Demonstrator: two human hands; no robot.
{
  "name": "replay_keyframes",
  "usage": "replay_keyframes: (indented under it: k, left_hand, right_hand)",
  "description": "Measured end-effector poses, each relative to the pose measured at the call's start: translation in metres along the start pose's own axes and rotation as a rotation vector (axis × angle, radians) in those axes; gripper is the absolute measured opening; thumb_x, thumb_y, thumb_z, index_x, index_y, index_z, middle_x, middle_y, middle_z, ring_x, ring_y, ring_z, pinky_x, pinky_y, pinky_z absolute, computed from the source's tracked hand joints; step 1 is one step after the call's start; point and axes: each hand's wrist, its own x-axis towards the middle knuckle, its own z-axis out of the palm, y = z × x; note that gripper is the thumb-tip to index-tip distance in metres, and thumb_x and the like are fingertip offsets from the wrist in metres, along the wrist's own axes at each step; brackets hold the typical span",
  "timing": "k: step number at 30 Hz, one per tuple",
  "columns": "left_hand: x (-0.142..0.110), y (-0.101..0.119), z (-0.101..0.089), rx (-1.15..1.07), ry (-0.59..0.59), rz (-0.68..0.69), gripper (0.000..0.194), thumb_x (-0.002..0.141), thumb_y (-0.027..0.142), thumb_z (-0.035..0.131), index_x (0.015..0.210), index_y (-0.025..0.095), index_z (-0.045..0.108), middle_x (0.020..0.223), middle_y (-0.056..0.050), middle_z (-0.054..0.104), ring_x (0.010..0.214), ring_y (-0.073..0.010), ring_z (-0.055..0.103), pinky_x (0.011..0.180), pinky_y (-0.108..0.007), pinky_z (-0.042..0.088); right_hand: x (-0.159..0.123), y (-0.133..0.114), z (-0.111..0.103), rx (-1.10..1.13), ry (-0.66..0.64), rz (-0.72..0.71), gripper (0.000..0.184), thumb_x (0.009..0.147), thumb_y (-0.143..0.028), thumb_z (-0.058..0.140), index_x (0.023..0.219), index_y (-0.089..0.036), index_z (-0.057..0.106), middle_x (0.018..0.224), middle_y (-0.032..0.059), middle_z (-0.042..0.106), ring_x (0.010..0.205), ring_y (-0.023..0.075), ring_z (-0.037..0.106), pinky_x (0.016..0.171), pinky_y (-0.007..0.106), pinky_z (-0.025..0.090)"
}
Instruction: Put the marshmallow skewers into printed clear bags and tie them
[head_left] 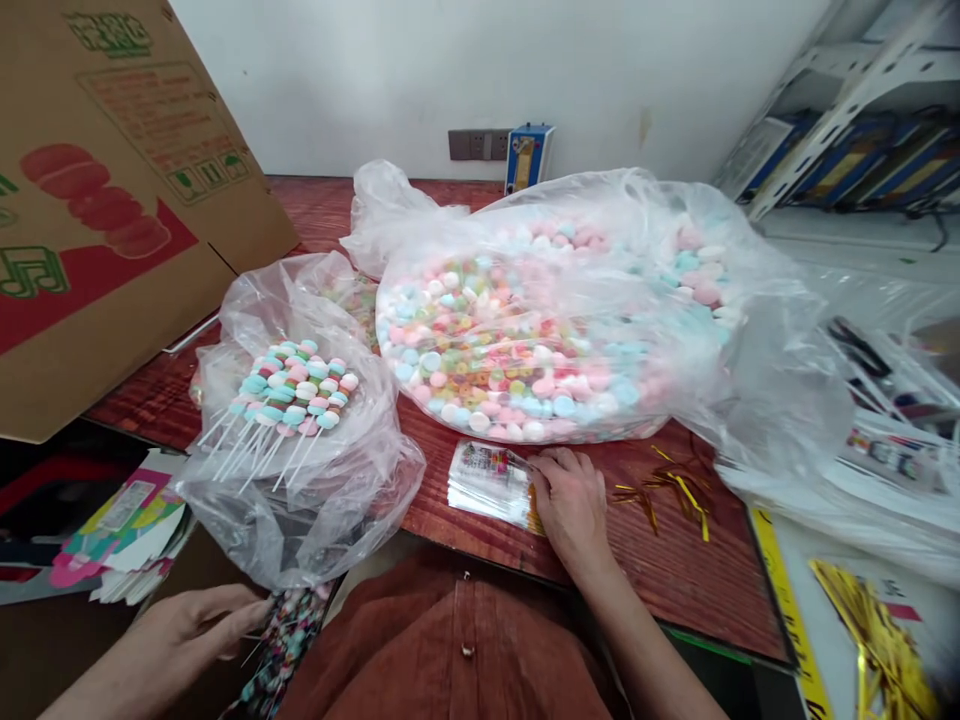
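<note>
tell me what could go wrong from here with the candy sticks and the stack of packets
The candy sticks lie loose on a plastic bag that hangs past the front edge of the table near the left hand; a snag might drag them off. The stack of packets, at the right hand, could slip or fan out. That hand might also scatter the loose gold ties beside it.

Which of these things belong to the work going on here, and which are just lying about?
Apparently part of the work:
flat packets at the right hand
sweets on sticks
big clear bag of sweets
gold ties on the table
multicoloured pile by the left hand

Apparently just lying about:
cardboard carton
blue box
</note>
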Motion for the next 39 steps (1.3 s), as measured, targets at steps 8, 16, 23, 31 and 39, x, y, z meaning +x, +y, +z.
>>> replay_keyframes:
  k: [8, 16, 23, 31, 39]
  left_hand:
    - [0.072, 0.151, 0.111, -0.594, -0.632, 0.17, 0.026, 0.082, 0.032, 0.07, 0.107, 0.026, 0.076, 0.109, -0.008, 0.075, 0.097, -0.0212, 0.069, 0.091, -0.034, 0.051]
    - [0.121, 0.197, 0.187, -1.622, -0.44, 0.079, 0.02, 0.071, 0.025, 0.084, 0.086, 0.019, 0.073, 0.093, -0.003, 0.073, 0.09, -0.0138, 0.067, 0.088, -0.029, 0.052]
    - [0.119, 0.209, 0.173, -1.583, -0.273, 0.042, 0.026, 0.062, 0.023, 0.089, 0.079, 0.014, 0.072, 0.083, -0.003, 0.073, 0.079, -0.0131, 0.066, 0.079, -0.026, 0.054]
    - [0.117, 0.199, 0.172, -1.468, -0.006, 0.098, 0.036, 0.058, 0.024, 0.091, 0.069, 0.016, 0.058, 0.063, 0.005, 0.058, 0.057, -0.0074, 0.052, 0.057, -0.02, 0.045]
    - [0.118, 0.197, 0.175, -1.548, -0.18, 0.062, 0.034, 0.063, 0.026, 0.089, 0.073, 0.015, 0.058, 0.067, 0.005, 0.055, 0.058, -0.0064, 0.049, 0.056, -0.019, 0.043]
  right_hand:
    - [-0.012, -0.002, -0.029, 0.07, 0.172, -0.06, 0.021, 0.094, -0.015, 0.053, 0.1, -0.02, 0.073, 0.104, 0.0085, 0.076, 0.096, 0.0266, 0.063, 0.086, 0.042, 0.039]
    - [-0.018, -0.012, -0.064, 0.478, 0.225, 0.112, 0.024, 0.091, -0.024, 0.061, 0.113, -0.027, 0.07, 0.112, 0.0058, 0.075, 0.104, 0.025, 0.067, 0.094, 0.043, 0.044]
    - [-0.015, -0.027, -0.049, 1.272, 0.02, 0.598, 0.029, 0.087, -0.043, 0.068, 0.104, -0.02, 0.065, 0.093, 0.0052, 0.073, 0.085, 0.0208, 0.067, 0.077, 0.032, 0.053]
    - [-0.019, -0.037, -0.055, 0.711, 0.057, 0.324, 0.027, 0.096, -0.037, 0.053, 0.075, -0.02, 0.058, 0.073, 0.0011, 0.062, 0.07, 0.0171, 0.055, 0.063, 0.027, 0.041]
    - [-0.017, -0.041, -0.059, 0.429, 0.206, 0.109, 0.045, 0.099, -0.035, 0.049, 0.057, -0.02, 0.041, 0.055, -0.0034, 0.047, 0.058, 0.0144, 0.046, 0.06, 0.026, 0.033]
